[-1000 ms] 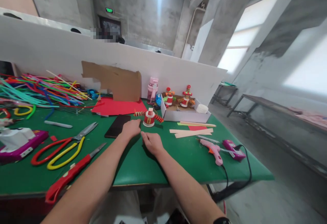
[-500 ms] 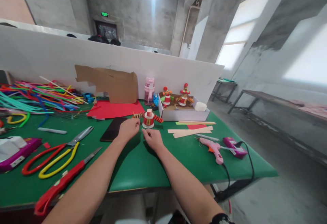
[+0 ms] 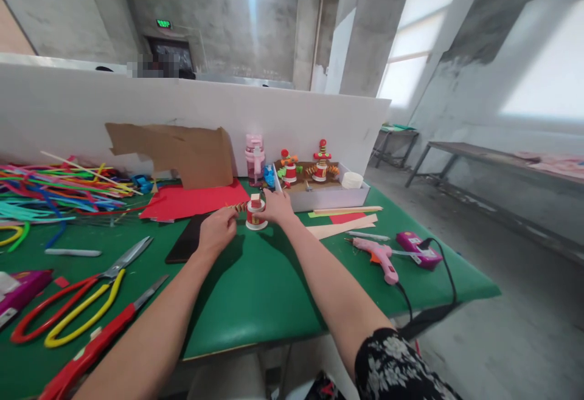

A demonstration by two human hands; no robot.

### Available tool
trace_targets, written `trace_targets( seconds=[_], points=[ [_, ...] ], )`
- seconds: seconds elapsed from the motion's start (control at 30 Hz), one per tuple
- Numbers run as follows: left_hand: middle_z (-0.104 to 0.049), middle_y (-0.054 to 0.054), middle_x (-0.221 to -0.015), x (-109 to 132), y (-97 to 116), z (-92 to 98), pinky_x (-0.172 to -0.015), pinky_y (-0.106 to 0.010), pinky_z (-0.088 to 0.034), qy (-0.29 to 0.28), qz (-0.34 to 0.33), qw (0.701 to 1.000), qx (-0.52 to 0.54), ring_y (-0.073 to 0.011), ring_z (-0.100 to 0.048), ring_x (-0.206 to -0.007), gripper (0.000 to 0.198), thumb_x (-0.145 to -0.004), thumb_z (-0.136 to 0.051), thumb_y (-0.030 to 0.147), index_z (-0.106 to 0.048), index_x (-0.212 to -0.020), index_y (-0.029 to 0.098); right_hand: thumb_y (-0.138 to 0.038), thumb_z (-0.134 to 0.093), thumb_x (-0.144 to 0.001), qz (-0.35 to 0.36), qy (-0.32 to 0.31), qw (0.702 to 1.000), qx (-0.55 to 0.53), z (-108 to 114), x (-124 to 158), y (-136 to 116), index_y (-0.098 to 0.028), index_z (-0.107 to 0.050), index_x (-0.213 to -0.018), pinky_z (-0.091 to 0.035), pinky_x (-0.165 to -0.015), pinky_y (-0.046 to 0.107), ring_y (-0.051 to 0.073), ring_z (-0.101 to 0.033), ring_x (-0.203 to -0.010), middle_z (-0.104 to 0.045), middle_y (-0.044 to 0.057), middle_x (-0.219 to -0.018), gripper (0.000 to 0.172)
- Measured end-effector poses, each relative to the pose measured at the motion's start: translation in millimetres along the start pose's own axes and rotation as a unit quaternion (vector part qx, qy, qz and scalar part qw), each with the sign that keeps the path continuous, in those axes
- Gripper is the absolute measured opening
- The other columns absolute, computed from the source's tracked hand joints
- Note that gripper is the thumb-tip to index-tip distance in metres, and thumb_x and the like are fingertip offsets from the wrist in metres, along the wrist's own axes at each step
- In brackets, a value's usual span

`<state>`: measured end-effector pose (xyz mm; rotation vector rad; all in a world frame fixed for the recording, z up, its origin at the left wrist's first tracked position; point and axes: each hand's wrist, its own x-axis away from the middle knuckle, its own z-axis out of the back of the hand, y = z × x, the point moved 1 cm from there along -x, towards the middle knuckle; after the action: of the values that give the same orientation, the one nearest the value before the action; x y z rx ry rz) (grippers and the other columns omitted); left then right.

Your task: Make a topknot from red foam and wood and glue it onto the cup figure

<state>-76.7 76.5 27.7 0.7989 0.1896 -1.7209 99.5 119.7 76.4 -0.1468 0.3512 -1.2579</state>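
A small paper-cup figure (image 3: 255,218) stands on the green table in front of me. It has a red band, a white rim at the bottom, a pale block on top and a folded paper arm (image 3: 239,206) out to its left. At that arm's outer end, my left hand (image 3: 219,230) has its fingers pinched together. My right hand (image 3: 278,208) is around the cup's right side, thumb against its front and fingers behind. The figure's right arm is hidden by this hand. A black phone-like slab (image 3: 185,240) lies partly beneath my left wrist.
A white box (image 3: 326,199) with two similar figures stands behind, right of a pink bottle (image 3: 255,160). Red paper (image 3: 196,198) lies at the back. Scissors (image 3: 86,296) and a red-handled knife (image 3: 104,336) are left; a pink glue gun (image 3: 376,257) is right.
My right hand has moved forward from the table in front of the figure to the cup's right side. My left hand stays at the paper arm. The view has shifted slightly right.
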Motion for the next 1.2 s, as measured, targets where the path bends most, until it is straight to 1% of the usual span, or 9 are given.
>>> trace_targets(
  seconds=[0.17, 0.27, 0.37, 0.43, 0.53, 0.7, 0.97, 1.1, 1.2],
  points=[
    [-0.072, -0.007, -0.092, -0.6, 2.6, 2.5, -0.075, -0.029, -0.05, 0.023, -0.021, 0.999, 0.027, -0.0216, -0.067, -0.087, 0.031, -0.081, -0.042, 0.016, -0.067, -0.098, 0.021, -0.045, -0.071, -0.079, 0.007, -0.021, 0.998, 0.065, 0.0, -5.2, -11.4, -0.018, -0.064, -0.112, -0.031, -0.105, 0.046, 0.031, -0.06, -0.116, -0.072, 0.014, -0.112, 0.044],
    [-0.073, -0.007, -0.093, -1.1, 4.1, 0.8, -0.076, -0.029, -0.05, 0.001, 0.0, 0.998, 0.064, -0.0208, -0.067, -0.084, 0.032, -0.078, -0.043, 0.016, -0.065, -0.101, 0.021, -0.055, -0.071, -0.078, 0.016, 0.006, 0.998, 0.063, 5.6, 7.8, -22.6, -0.016, -0.067, -0.108, -0.031, -0.105, 0.046, 0.032, -0.061, -0.114, -0.073, 0.015, -0.107, 0.049],
    [-0.073, -0.005, -0.086, -1.9, 2.7, -2.3, -0.071, -0.028, -0.05, -0.032, 0.053, 0.993, 0.103, -0.0197, -0.067, -0.074, 0.03, -0.076, -0.044, 0.017, -0.062, -0.1, 0.021, -0.059, -0.067, -0.08, -0.002, -0.012, 1.0, 0.007, 11.8, 20.9, -26.1, -0.015, -0.064, -0.116, -0.038, -0.099, 0.042, 0.031, -0.064, -0.109, -0.073, 0.014, -0.106, 0.057],
    [-0.073, -0.003, -0.083, -2.6, 0.3, -4.6, -0.071, -0.028, -0.05, -0.032, 0.084, 0.987, 0.136, -0.0198, -0.068, -0.074, 0.03, -0.074, -0.043, 0.018, -0.06, -0.098, 0.021, -0.053, -0.057, -0.09, -0.021, -0.029, 0.998, -0.048, 12.9, 25.5, -21.2, -0.017, -0.063, -0.119, -0.043, -0.091, 0.036, 0.027, -0.066, -0.105, -0.074, 0.011, -0.106, 0.046],
    [-0.075, -0.002, -0.089, -3.7, -3.4, -10.2, -0.077, -0.029, -0.051, -0.025, 0.112, 0.971, 0.211, -0.0198, -0.07, -0.082, 0.027, -0.071, -0.044, 0.019, -0.055, -0.095, 0.023, -0.027, -0.042, -0.099, -0.025, -0.036, 0.995, -0.09, 7.8, 27.0, -6.2, -0.02, -0.067, -0.112, -0.046, -0.084, 0.028, 0.021, -0.067, -0.106, -0.075, 0.008, -0.106, 0.029],
    [-0.076, -0.002, -0.092, -3.3, -4.2, -23.3, -0.083, -0.032, -0.053, -0.048, 0.114, 0.94, 0.318, -0.0205, -0.072, -0.085, 0.029, -0.067, -0.047, 0.023, -0.051, -0.095, 0.024, -0.007, -0.057, -0.083, 0.014, -0.05, 0.993, -0.109, -9.0, 30.8, 17.5, -0.02, -0.069, -0.115, -0.048, -0.081, 0.025, 0.02, -0.068, -0.097, -0.076, 0.005, -0.101, 0.036],
    [-0.077, -0.004, -0.088, -1.6, -7.0, -29.7, -0.081, -0.035, -0.054, -0.089, 0.084, 0.954, 0.275, -0.0249, -0.07, -0.084, 0.028, -0.072, -0.052, 0.036, -0.068, -0.088, 0.021, -0.02, -0.079, -0.073, 0.016, -0.052, 0.985, -0.164, -24.8, 44.2, 25.3, -0.017, -0.074, -0.091, -0.043, -0.065, 0.024, 0.014, -0.062, -0.069, -0.07, 0.0, -0.075, 0.018],
    [-0.077, -0.006, -0.088, -5.1, -16.6, -29.1, -0.082, -0.036, -0.054, -0.072, 0.102, 0.949, 0.289, -0.0256, -0.07, -0.083, 0.03, -0.073, -0.051, 0.037, -0.072, -0.085, 0.019, -0.027, -0.08, -0.074, 0.036, -0.068, 0.979, -0.191, -21.7, 50.0, 31.3, -0.017, -0.073, -0.079, -0.042, -0.062, 0.024, 0.013, -0.06, -0.065, -0.067, -0.001, -0.069, 0.013],
    [-0.077, -0.007, -0.09, -7.9, -20.7, -21.0, -0.083, -0.036, -0.054, -0.042, 0.11, 0.945, 0.305, -0.0236, -0.069, -0.083, 0.034, -0.075, -0.049, 0.036, -0.071, -0.094, 0.018, -0.034, -0.08, -0.074, 0.067, 0.017, 0.968, -0.24, -14.7, 50.1, 36.8, -0.017, -0.072, -0.095, -0.048, -0.071, 0.027, 0.017, -0.064, -0.078, -0.071, 0.003, -0.087, 0.029]
  ],
)
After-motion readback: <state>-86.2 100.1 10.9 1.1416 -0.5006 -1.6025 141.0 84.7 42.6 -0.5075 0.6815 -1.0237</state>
